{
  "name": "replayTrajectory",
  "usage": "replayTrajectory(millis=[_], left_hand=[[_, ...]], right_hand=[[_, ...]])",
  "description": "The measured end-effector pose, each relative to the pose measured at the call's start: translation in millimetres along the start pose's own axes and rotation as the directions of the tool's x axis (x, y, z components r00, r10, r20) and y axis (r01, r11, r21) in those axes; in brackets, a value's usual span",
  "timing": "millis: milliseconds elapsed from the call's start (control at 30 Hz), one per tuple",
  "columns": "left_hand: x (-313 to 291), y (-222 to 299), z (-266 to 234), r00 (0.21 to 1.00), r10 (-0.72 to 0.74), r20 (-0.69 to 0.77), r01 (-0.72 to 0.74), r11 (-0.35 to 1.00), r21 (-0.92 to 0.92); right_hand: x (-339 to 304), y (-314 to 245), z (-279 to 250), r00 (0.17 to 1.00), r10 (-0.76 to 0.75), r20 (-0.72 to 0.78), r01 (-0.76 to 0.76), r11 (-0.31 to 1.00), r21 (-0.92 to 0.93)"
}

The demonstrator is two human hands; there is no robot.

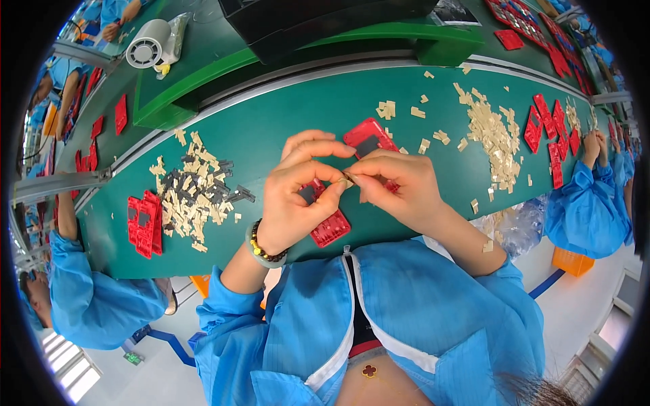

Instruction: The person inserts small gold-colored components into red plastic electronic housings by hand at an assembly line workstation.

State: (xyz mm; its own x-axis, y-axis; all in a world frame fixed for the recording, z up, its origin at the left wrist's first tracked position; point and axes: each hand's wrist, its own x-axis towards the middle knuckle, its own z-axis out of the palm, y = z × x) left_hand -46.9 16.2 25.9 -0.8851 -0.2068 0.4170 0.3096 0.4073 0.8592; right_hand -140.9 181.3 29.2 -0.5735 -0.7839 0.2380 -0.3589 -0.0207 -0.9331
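My left hand (292,193) and my right hand (409,186) meet over the middle of the green table. Thumb and forefinger of each pinch a tiny, thin piece (347,180), partly hidden by the fingertips; its kind is too small to make out. Under my left hand lies a red plastic housing (332,230) with a dark pad, partly covered. Another red housing (372,130) with a grey pad shows just beyond my fingers. To the left is a heap of small beige tabs (191,213) mixed with dark grey pieces (242,194).
Loose beige tabs (491,128) spread over the right of the green table (271,115). Red housings are stacked at the left (144,223) and lie at the far right (556,132). A green shelf bears a black box (325,24) and a white fan (147,44). Co-workers sit on both sides.
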Motion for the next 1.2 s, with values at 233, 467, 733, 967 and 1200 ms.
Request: replayTrajectory(millis=[233,467,733,967,1200], left_hand=[[-7.8,22.1,-36.8,0.953,0.207,0.222,-0.21,0.978,-0.011],[-23.0,-6.8,-30.4,0.787,0.545,0.289,-0.611,0.625,0.486],[-34.7,-3.6,-27.4,0.826,0.515,0.228,-0.532,0.581,0.615],[-38.2,0.1,-27.7,0.972,-0.232,-0.03,0.23,0.929,0.29],[-35.9,15.7,-44.1,0.901,-0.427,-0.078,0.434,0.894,0.111]], right_hand=[[1.5,72.4,-91.7,0.931,-0.076,-0.358,-0.224,0.655,-0.721],[22.0,0.9,-0.4,0.955,-0.184,0.234,0.228,0.958,-0.175],[24.4,-11.1,7.1,0.918,-0.171,0.359,0.264,0.937,-0.229],[-3.5,16.7,-44.3,0.986,-0.164,0.043,0.116,0.468,-0.876],[29.2,4.9,49.4,0.837,-0.439,0.327,0.54,0.558,-0.63]])
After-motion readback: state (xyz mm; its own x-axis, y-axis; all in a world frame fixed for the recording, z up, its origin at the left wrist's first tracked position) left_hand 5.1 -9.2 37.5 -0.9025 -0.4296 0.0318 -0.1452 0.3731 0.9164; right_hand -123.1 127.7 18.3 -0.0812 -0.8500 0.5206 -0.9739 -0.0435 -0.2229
